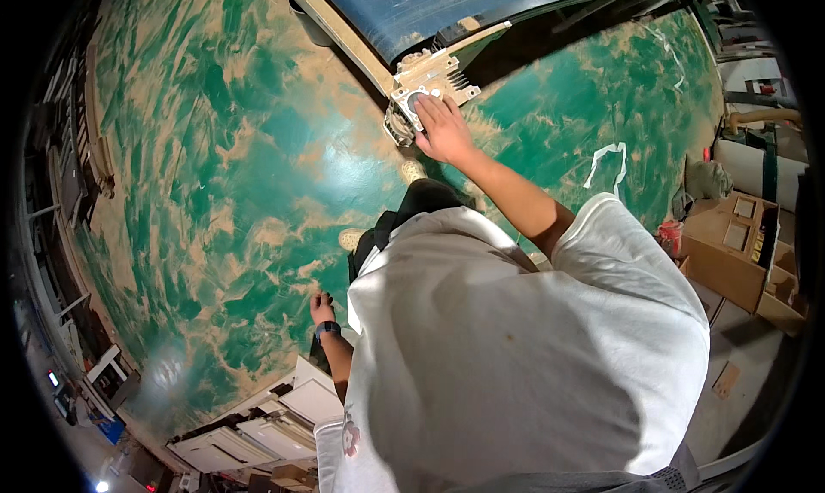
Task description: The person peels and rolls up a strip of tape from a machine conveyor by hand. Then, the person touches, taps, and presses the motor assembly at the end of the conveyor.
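My right hand point(445, 134) reaches forward and lies on a dusty metal gear housing point(402, 113) at the corner of a belt conveyor. Its fingers are spread over the housing's round grey face, with the thumb lower down at the side. A finned metal part point(464, 89) sticks out just beyond the fingertips. The conveyor's wide dark blue belt point(412, 8) stretches away behind the housing. My left hand point(321, 308) hangs low at my left side, a dark watch on its wrist. Its fingers are curled in, and nothing shows in them.
Brown dust streaks the green floor point(249, 175). A white strip point(608, 160) lies at the right, near cardboard boxes point(730, 235). Pale panels point(258, 441) are stacked at the lower left. Racks point(73, 175) line the left edge. The conveyor's side rail point(344, 38) runs forward.
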{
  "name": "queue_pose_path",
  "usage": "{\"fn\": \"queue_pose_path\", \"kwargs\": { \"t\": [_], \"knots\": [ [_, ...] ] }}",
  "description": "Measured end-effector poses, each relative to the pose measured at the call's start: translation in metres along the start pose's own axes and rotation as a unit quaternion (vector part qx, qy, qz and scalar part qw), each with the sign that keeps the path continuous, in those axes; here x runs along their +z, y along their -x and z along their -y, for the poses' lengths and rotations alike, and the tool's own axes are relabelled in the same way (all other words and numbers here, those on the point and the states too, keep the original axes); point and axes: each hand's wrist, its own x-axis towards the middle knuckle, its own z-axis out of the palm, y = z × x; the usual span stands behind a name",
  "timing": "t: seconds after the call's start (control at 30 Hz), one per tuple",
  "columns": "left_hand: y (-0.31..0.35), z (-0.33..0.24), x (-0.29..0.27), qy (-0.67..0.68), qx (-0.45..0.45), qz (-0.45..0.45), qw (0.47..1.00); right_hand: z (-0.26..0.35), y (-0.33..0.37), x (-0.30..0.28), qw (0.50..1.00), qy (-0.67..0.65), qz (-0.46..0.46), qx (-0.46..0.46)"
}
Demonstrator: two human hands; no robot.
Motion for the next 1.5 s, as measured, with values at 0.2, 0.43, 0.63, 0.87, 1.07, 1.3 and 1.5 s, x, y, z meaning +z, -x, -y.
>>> {"fn": "queue_pose_path", "kwargs": {
  "t": [0.2,0.43,0.63,0.87,1.07,1.3,1.5],
  "knots": [
    [0.003,-0.020,0.003,-0.033,0.007,0.049,0.998,0.000,0.006,0.006,1.000,-0.018,0.004,0.016],
    [-0.004,-0.027,0.000,-0.072,0.005,0.046,0.996,-0.014,-0.012,-0.001,0.997,-0.027,0.072,0.013],
    [-0.015,-0.018,-0.009,-0.025,0.018,0.043,0.999,0.007,-0.004,0.017,0.998,-0.035,0.046,0.010],
    [-0.022,-0.009,-0.014,-0.034,0.021,0.054,0.998,-0.003,-0.016,-0.001,0.992,-0.050,0.086,0.080],
    [-0.012,-0.018,-0.018,-0.028,0.020,0.057,0.998,0.016,-0.026,0.023,0.977,0.070,0.147,0.138],
    [-0.006,-0.022,-0.020,-0.054,0.038,0.059,0.996,0.024,-0.021,0.017,0.981,0.065,0.131,0.129],
    [-0.025,-0.004,-0.027,-0.010,0.043,0.064,0.997,0.017,-0.005,0.011,0.988,0.059,0.121,0.073]
  ]
}}
